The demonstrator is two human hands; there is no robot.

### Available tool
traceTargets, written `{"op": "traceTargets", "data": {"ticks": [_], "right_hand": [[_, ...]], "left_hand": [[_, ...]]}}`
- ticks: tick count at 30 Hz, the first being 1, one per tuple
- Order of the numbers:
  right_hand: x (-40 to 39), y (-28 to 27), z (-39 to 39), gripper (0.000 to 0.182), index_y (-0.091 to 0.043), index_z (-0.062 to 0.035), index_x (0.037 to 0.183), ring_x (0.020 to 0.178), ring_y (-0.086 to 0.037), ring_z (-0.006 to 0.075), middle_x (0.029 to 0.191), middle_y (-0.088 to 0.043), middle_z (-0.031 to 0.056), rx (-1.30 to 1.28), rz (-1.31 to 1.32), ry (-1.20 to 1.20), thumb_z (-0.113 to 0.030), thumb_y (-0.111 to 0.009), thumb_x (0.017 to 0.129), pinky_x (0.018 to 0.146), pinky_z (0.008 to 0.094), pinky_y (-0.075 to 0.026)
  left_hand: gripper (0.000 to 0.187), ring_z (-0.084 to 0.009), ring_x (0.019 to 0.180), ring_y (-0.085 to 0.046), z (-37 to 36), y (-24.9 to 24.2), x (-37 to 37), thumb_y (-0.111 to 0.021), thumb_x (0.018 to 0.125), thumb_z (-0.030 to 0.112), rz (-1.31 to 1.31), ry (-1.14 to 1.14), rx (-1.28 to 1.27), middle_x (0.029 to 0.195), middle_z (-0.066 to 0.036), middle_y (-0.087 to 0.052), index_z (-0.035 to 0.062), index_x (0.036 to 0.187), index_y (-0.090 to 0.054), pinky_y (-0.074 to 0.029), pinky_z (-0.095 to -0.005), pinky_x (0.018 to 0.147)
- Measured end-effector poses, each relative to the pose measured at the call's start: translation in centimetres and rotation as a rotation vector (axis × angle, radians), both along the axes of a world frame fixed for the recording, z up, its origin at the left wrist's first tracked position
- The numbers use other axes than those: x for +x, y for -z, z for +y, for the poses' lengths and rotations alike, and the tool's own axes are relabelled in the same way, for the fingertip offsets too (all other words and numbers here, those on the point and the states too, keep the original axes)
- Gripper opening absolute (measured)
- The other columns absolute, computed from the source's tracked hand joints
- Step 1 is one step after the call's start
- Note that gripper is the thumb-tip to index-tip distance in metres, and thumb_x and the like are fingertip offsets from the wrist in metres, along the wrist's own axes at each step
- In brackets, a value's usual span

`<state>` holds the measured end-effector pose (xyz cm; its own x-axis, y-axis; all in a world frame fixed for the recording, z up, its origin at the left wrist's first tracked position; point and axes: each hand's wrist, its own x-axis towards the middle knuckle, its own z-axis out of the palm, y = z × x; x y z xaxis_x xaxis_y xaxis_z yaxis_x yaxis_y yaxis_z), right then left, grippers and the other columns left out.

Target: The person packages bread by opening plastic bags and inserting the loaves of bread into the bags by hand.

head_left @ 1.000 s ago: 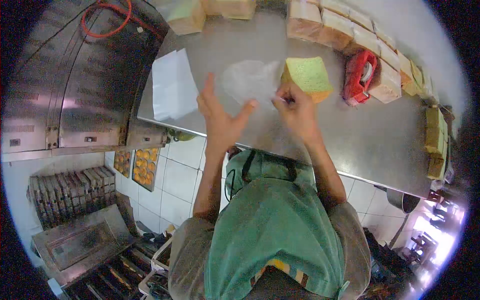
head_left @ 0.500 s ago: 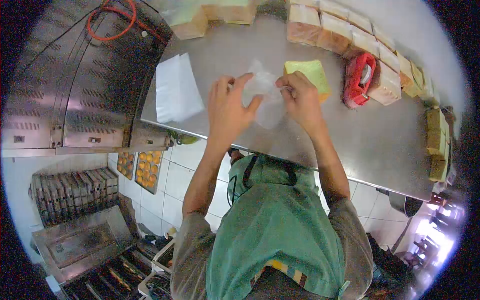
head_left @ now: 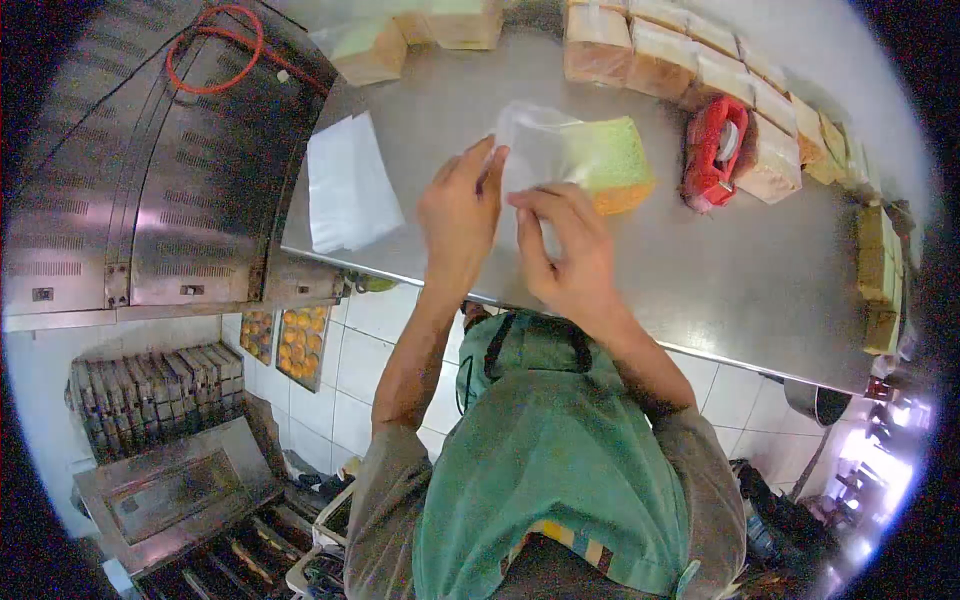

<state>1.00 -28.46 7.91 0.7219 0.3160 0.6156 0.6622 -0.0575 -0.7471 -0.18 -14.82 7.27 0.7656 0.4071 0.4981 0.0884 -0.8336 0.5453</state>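
Steel table (head_left: 700,290) up front, baking tray of round buns (head_left: 302,345) below. Clear plastic bag (head_left: 530,140) now overlaps the green sponge loaf (head_left: 618,160); can't tell if it's inside. Left of the loaf, left hand (head_left: 465,205) pinches bag edge; right hand (head_left: 570,245)'s half-curled, grip unclear.

your metal table (head_left: 740,275) bears white sheets (head_left: 350,185) at left, 1 green-topped loaf (head_left: 622,165) near the middle, 1 red tape dispenser (head_left: 713,160) farther right, and wrapped loaves (head_left: 662,62) along the far side.
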Motion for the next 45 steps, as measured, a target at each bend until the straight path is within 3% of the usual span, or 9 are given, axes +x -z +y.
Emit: {"op": "traceTargets", "data": {"ticks": [3,5,12,15,18,23,30,38,45], "right_hand": [[3.6,2.8,1.1,0.027,-0.061,-0.0022,0.109,0.102,-0.059,0.0357,0.116,-0.059,0.0165,-0.267,0.439,-0.085,-0.011,-0.061,0.083,0.079,0.0392,-0.052],[6.7,8.2,2.2,0.037,-0.055,-0.0050,0.119,0.106,-0.057,0.0318,0.121,-0.057,0.0152,-0.038,0.490,-0.339,-0.019,-0.060,0.085,0.081,0.0373,-0.051],[7.9,8.2,5.6,0.052,-0.044,-0.0079,0.127,0.112,-0.053,0.0337,0.127,-0.052,0.0163,0.470,0.943,-0.805,-0.032,-0.059,0.083,0.086,0.0406,-0.049],[7.1,7.5,5.8,0.059,-0.040,-0.0091,0.130,0.114,-0.051,0.0345,0.129,-0.050,0.0168,0.605,1.054,-0.899,-0.038,-0.059,0.082,0.089,0.0420,-0.048],[5.4,6.7,6.0,0.066,-0.036,-0.0103,0.134,0.117,-0.049,0.0354,0.131,-0.048,0.0172,0.740,1.127,-0.997,-0.044,-0.058,0.081,0.091,0.0434,-0.047],[3.3,5.4,5.5,0.078,-0.028,-0.0123,0.139,0.121,-0.047,0.0367,0.135,-0.044,0.0180,0.929,1.144,-1.152,-0.053,-0.058,0.079,0.094,0.0458,-0.045],[4.4,2.9,0.0,0.095,-0.018,-0.0151,0.147,0.127,-0.043,0.0386,0.141,-0.039,0.0191,1.043,0.956,-1.354,-0.066,-0.057,0.077,0.099,0.0491,-0.043],[6.3,5.4,-5.9,0.110,-0.017,-0.0112,0.149,0.121,-0.050,0.0379,0.136,-0.045,0.0225,0.688,1.001,-0.735,-0.071,-0.065,0.070,0.098,0.0494,-0.046],[3.7,6.7,-2.1,0.072,-0.038,-0.0056,0.138,0.113,-0.058,0.0276,0.124,-0.057,0.0169,0.638,1.115,-0.604,-0.040,-0.070,0.083,0.092,0.0429,-0.049]], "left_hand": [[0.028,-0.0293,0.070,-0.065,-0.9,0.5,-0.6,-0.064,0.083,0.011,-0.177,0.197,0.054,0.083,-0.015,-0.066,0.0121,0.110,-0.067,-0.053,-0.0392,0.064],[0.027,-0.0287,0.085,-0.068,-3.3,0.5,-2.5,-0.061,0.085,0.007,-0.014,0.284,-0.020,0.108,-0.012,-0.068,0.0100,0.110,-0.068,-0.054,-0.0370,0.075],[0.040,-0.0286,0.077,-0.067,-9.0,-0.4,-6.4,-0.068,0.081,0.016,0.050,0.788,-0.276,0.090,-0.013,-0.069,0.0056,0.119,-0.062,-0.054,-0.0397,0.070],[0.032,-0.0230,0.060,-0.058,-3.1,-2.4,-7.8,-0.063,0.087,0.020,-0.086,0.493,-0.274,0.083,-0.009,-0.068,0.0044,0.114,-0.065,-0.047,-0.0319,0.061],[0.028,-0.0219,0.079,-0.054,4.2,-3.8,-4.1,-0.062,0.088,0.021,-0.203,0.087,-0.058,0.087,-0.007,-0.060,0.0036,0.110,-0.064,-0.044,-0.0318,0.073],[0.027,-0.0134,0.079,-0.056,5.9,1.5,-2.2,-0.060,0.093,0.027,0.076,0.289,-0.533,0.086,-0.008,-0.063,0.0019,0.101,-0.064,-0.046,-0.0294,0.070],[0.026,-0.0107,0.073,-0.050,11.3,3.8,-1.9,-0.052,0.098,0.024,-0.037,0.048,-0.400,0.078,-0.003,-0.058,0.0011,0.096,-0.062,-0.043,-0.0256,0.068],[0.032,-0.0030,0.062,-0.034,13.7,0.2,-3.9,-0.054,0.098,0.030,-0.139,0.000,-0.480,0.068,0.006,-0.044,0.0010,0.087,-0.059,-0.027,-0.0216,0.053],[0.027,-0.0047,0.070,-0.041,12.7,-0.9,-3.8,-0.055,0.097,0.030,-0.112,-0.010,-0.526,0.079,0.005,-0.051,0.0049,0.093,-0.062,-0.034,-0.0218,0.060]]}}
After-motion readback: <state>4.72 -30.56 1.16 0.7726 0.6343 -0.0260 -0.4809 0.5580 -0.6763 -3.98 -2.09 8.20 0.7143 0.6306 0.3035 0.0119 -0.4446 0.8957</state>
